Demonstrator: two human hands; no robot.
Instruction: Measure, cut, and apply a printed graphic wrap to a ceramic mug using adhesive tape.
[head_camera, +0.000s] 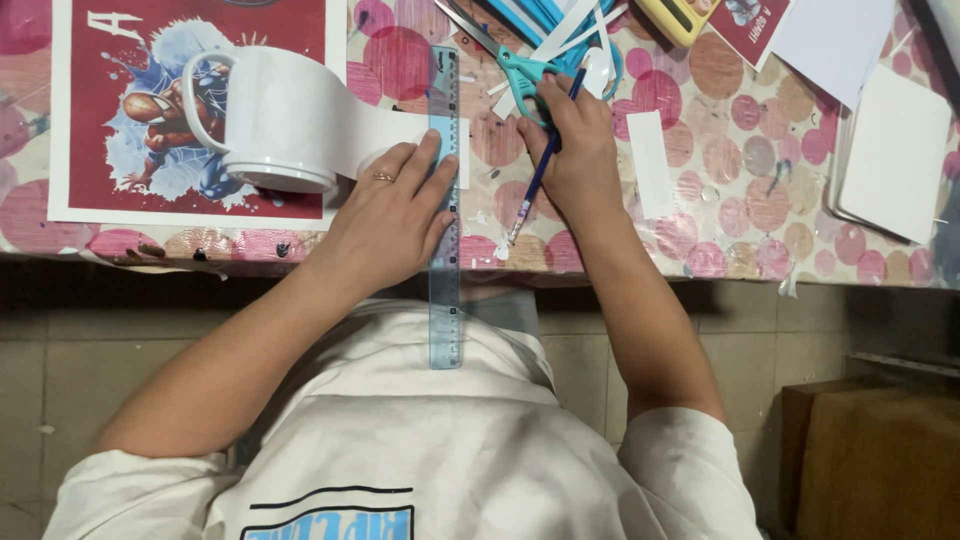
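Note:
My left hand (390, 220), with a ring on one finger, presses flat on a clear blue ruler (445, 300) that lies across a white paper strip (385, 130). The strip wraps around a white mug (280, 120) lying on its side on a red printed poster (100, 110). The ruler's near end sticks out past the table edge. My right hand (575, 150) grips a blue pen (530, 195) just right of the ruler, tip down on the pink dotted tablecloth (720, 150).
Teal-handled scissors (520, 70) and white paper scraps (570, 30) lie just beyond my right hand. A small white paper slip (650, 165) lies to its right. White sheets (895, 150) and a yellow object (680, 15) sit at the far right. A brown box (870, 460) stands on the floor.

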